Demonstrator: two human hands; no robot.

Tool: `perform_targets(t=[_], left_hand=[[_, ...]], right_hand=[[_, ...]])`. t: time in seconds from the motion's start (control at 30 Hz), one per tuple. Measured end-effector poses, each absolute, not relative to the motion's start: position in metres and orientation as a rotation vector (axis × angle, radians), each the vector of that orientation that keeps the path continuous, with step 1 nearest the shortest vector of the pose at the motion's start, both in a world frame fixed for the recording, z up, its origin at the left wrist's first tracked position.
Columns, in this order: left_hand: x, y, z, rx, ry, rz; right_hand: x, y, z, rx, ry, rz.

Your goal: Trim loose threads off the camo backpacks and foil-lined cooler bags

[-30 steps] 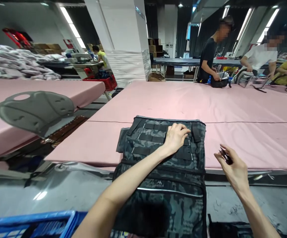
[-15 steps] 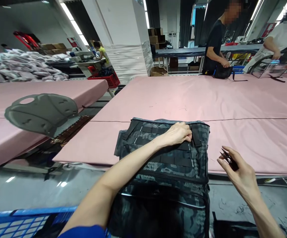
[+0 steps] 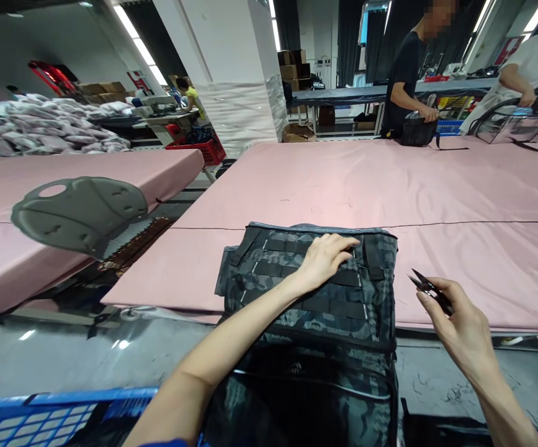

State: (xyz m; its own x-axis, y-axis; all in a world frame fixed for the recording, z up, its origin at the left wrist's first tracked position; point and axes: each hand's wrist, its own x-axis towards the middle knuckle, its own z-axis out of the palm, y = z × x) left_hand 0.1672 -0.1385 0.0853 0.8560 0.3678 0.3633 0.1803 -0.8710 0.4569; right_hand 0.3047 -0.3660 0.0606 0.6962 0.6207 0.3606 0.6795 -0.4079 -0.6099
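A dark camouflage backpack with black webbing straps lies half on the pink table, its lower part hanging toward me. My left hand rests flat on the upper webbing with fingers stretched out toward the top edge. To the right of the bag, my right hand hovers above the table edge, fingers closed around small black thread snips whose points aim up and left.
A grey chair seat sits left, between two pink tables. A blue plastic crate is at bottom left. At the far end, two people handle a black bag and a clear bag. Piled garments lie far left.
My left hand has loosened from gripping the bag's top edge and now lies flat with fingers extended. The right hand with the snips has lifted slightly. The bag shifted a little.
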Motion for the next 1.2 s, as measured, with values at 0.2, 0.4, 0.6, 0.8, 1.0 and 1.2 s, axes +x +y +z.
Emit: perform_targets(t=[0.2,0.4,0.6,0.8,1.0,1.2], left_hand=[[0.183,-0.148,0.084,2.838,0.239,0.489],[0.178,-0.147,0.080,2.723,0.417,0.511],[0.169,-0.152,0.077,2.581,0.557,0.623],[0.169,-0.156,0.082,2.539,0.535,0.629],[0.169,-0.155,0.081,2.507,0.542,0.588],[0.172,-0.156,0.081,2.510,0.549,0.593]], right_hand=[[0.298,-0.350,0.075,-1.855,-1.294,-0.179],[0.290,-0.336,0.082,-2.005,-1.485,-0.510],[0.280,-0.311,0.088,-2.020,-1.586,-0.981],[0.277,-0.299,0.090,-2.014,-1.672,-1.092],[0.286,-0.302,0.083,-2.019,-1.659,-0.931],[0.280,-0.298,0.085,-2.037,-1.648,-0.979]])
